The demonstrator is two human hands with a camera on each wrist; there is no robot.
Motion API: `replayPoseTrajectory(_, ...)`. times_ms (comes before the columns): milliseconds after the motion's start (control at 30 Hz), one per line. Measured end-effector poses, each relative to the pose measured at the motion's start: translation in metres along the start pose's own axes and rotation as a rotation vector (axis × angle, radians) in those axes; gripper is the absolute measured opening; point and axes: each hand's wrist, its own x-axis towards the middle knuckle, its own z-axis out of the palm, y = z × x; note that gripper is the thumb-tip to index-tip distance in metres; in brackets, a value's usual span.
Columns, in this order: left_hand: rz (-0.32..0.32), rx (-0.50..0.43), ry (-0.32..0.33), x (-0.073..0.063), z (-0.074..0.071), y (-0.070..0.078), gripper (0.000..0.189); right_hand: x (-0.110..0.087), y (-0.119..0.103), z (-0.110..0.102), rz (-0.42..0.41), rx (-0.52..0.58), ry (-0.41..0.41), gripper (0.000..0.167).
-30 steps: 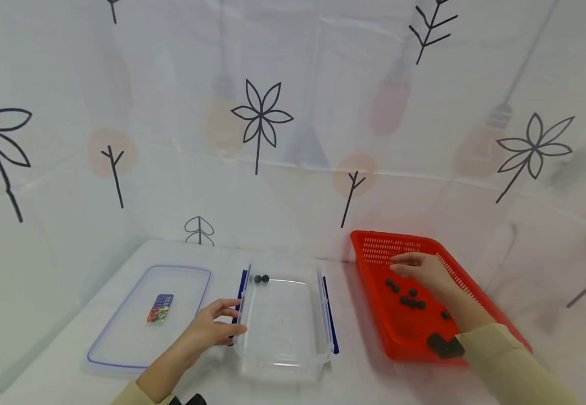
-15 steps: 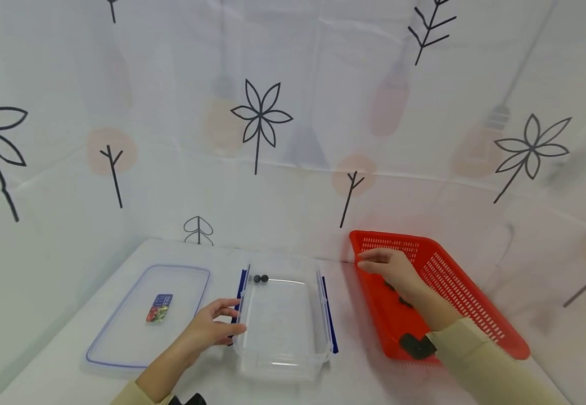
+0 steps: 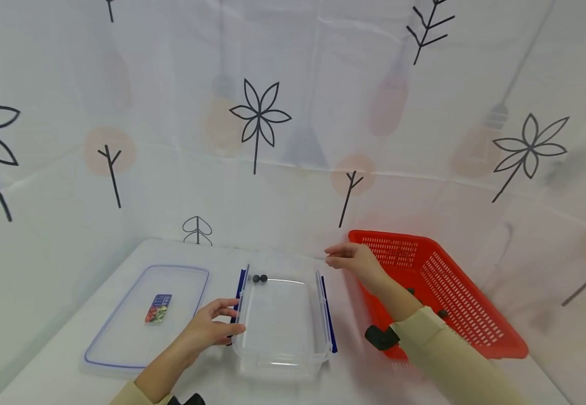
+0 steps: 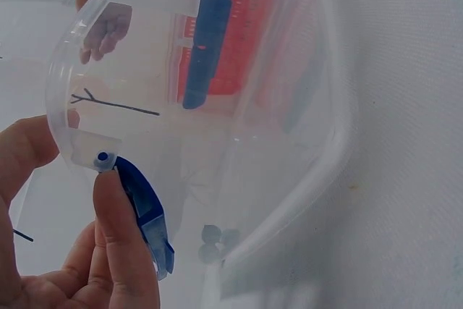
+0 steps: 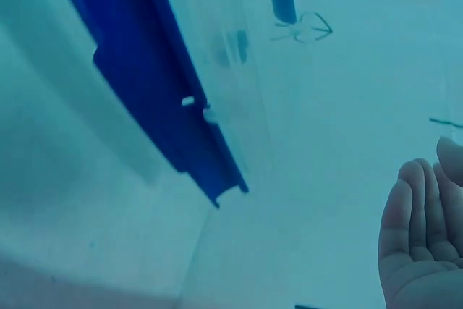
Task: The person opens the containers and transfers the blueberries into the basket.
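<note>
A clear plastic box point(image 3: 279, 320) with blue side clips stands on the table. Two small black balls point(image 3: 264, 278) lie in its far left corner. My left hand point(image 3: 215, 323) holds the box's left side wall, with the thumb by a blue clip point(image 4: 148, 215) in the left wrist view. Between the box and the red basket point(image 3: 455, 287), my right hand point(image 3: 361, 264) hangs in the air with thumb and fingertips close together. Whether something sits between those fingertips is hidden. More black balls point(image 3: 442, 313) lie in the basket, partly covered by my right arm.
A clear lid point(image 3: 121, 332) with a blue rim and a colourful label point(image 3: 158, 308) lies flat left of the box. Behind the table hangs a white curtain point(image 3: 293, 169) printed with plants. The basket stands close to it on the right.
My right hand has come out of the red basket and moved left, towards the box. The left hand stays on the box wall, and the two balls in the box have not moved.
</note>
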Motion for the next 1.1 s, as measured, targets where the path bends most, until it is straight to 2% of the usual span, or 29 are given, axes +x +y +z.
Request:
replayPoseTrajectory(133,0.005,0.0,0.001,0.0,0.0,0.0,0.063,0.007,-0.003,0.013,0.001,-0.004,-0.017,0.029)
replayPoseTrajectory(367,0.005,-0.001,0.0,0.0,0.0,-0.001,0.061,0.021,-0.003,0.037,0.059,0.085,-0.038,0.024)
replayPoseTrajectory(667,-0.001,0.001,0.012,0.0,0.0,-0.001,0.061,0.034,-0.017,0.066,0.05,0.099,-0.084,0.023)
replayPoseTrajectory(833,-0.006,0.003,0.009,0.001,0.001,-0.001,0.061,0.043,-0.017,0.081,0.06,0.153,-0.103,0.023)
replayPoseTrajectory(1100,-0.029,0.012,0.015,0.002,0.001,-0.001,0.061,0.068,-0.016,0.104,0.06,0.181,-0.054,0.024)
